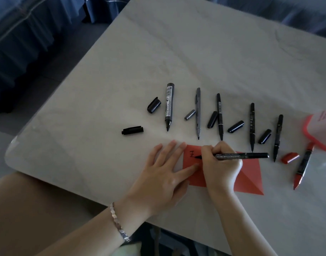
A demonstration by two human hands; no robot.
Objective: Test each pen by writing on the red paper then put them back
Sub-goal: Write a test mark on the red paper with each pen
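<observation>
A red paper [250,174] lies on the pale table near the front edge. My right hand [221,167] grips a black marker [241,155] lying almost level, its tip touching the paper beside a small black mark [192,154]. My left hand [164,169] rests flat, fingers spread, pressing the paper's left edge. Behind the paper lie several uncapped pens in a row: a thick black marker [169,106], a grey pen [198,112], three thin black pens [219,116], and a red marker [303,166] at the right.
Loose caps lie between the pens: black ones [132,130] [154,105], a grey one [189,114], a red one [289,157]. A translucent container with a red rim [319,126] stands at the right edge. Blue fabric [19,43] lies beyond the table's left side.
</observation>
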